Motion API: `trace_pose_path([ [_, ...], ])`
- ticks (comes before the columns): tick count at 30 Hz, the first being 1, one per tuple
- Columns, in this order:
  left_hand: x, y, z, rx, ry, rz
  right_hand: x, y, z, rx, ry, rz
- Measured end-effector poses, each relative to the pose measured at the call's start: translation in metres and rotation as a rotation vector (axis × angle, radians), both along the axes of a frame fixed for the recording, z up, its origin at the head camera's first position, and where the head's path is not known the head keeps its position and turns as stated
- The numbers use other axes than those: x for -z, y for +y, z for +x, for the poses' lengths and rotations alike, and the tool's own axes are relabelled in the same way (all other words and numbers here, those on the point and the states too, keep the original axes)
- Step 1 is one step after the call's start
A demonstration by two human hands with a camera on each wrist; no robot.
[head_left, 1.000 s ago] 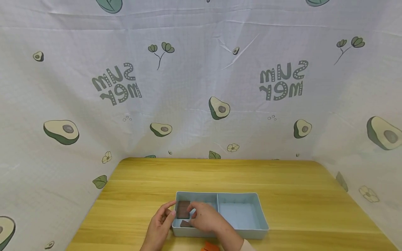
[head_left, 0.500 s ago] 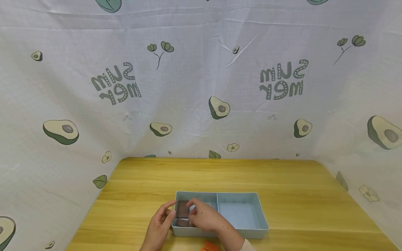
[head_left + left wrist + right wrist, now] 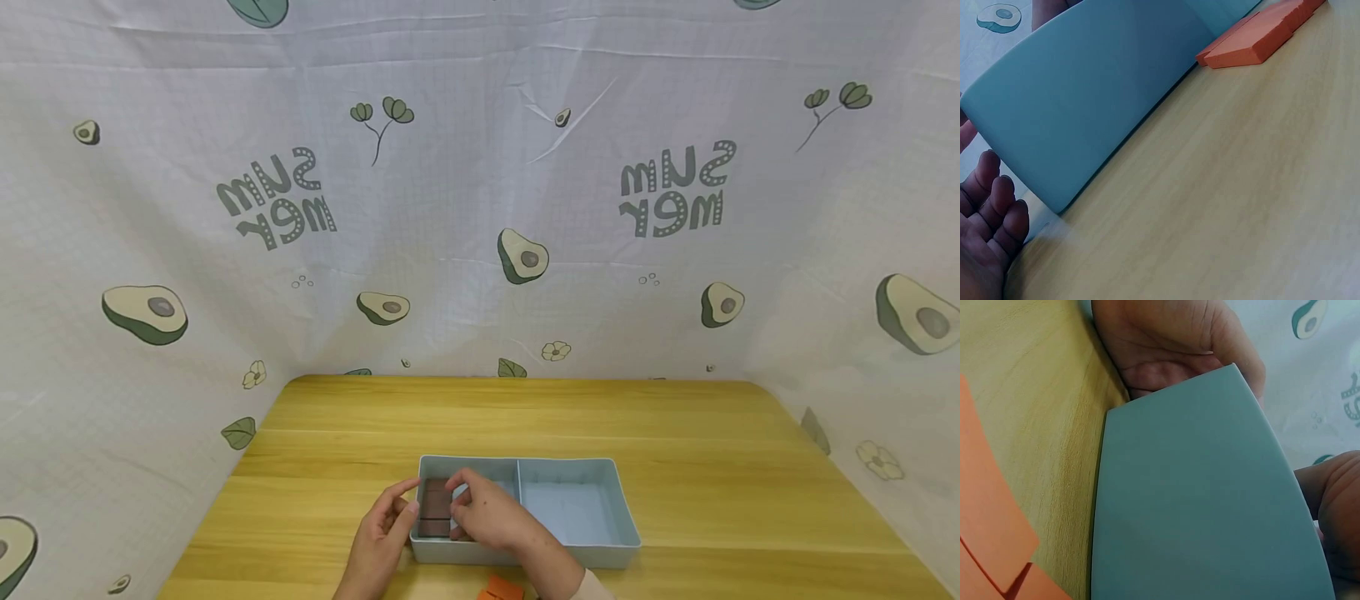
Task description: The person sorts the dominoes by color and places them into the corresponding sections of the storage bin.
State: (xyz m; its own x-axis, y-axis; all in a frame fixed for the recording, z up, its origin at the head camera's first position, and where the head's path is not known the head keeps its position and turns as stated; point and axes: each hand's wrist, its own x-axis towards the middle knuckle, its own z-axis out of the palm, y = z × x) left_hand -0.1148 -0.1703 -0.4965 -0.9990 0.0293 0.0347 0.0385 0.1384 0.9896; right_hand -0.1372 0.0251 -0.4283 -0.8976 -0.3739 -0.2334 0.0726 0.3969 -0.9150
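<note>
A light blue two-compartment box (image 3: 525, 557) stands near the table's front. Brown blocks (image 3: 435, 500) lie flat along the left wall of its left compartment. One brown block (image 3: 433, 528) lies in line with them at the front. My right hand (image 3: 491, 517) reaches over the front wall and pinches that front block near its right end; the fingertips are partly hidden. At the box's left end rests my left hand (image 3: 382, 537), its relaxed fingers (image 3: 1000, 200) beside the corner and the thumb by the rim.
Orange blocks (image 3: 502, 588) lie on the table in front of the box, below the right forearm. The right compartment (image 3: 573, 508) shows its bare floor. A printed white cloth (image 3: 450, 192) hangs around the wooden table (image 3: 337, 417).
The front brown block has gone from tilted to flat, lined up with the brown blocks behind it. My right hand has shifted only slightly; my left hand stays at the box's end.
</note>
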Motion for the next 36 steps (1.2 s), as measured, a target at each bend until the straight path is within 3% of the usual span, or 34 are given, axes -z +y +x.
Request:
trace_pose_path([
  [6,-0.002,0.001,0.001,0.009,0.004,0.018,0.0,-0.001,0.001,0.03,0.005,0.007],
  [13,0.0,0.001,0.002,0.01,0.015,0.015,-0.003,-0.001,0.006,0.118,0.156,0.018],
  [19,0.0,0.003,0.002,0.009,0.039,0.022,-0.009,0.012,0.017,0.259,0.252,-0.141],
  [26,-0.002,0.001,0.002,0.005,0.034,0.014,-0.013,0.038,0.043,0.36,0.224,-0.403],
  [32,-0.002,0.0,0.001,-0.001,0.005,0.002,-0.004,0.065,0.066,0.281,0.226,-0.452],
  [36,-0.002,0.0,0.001,-0.007,-0.006,-0.013,0.01,0.079,0.077,0.238,0.072,-0.443],
])
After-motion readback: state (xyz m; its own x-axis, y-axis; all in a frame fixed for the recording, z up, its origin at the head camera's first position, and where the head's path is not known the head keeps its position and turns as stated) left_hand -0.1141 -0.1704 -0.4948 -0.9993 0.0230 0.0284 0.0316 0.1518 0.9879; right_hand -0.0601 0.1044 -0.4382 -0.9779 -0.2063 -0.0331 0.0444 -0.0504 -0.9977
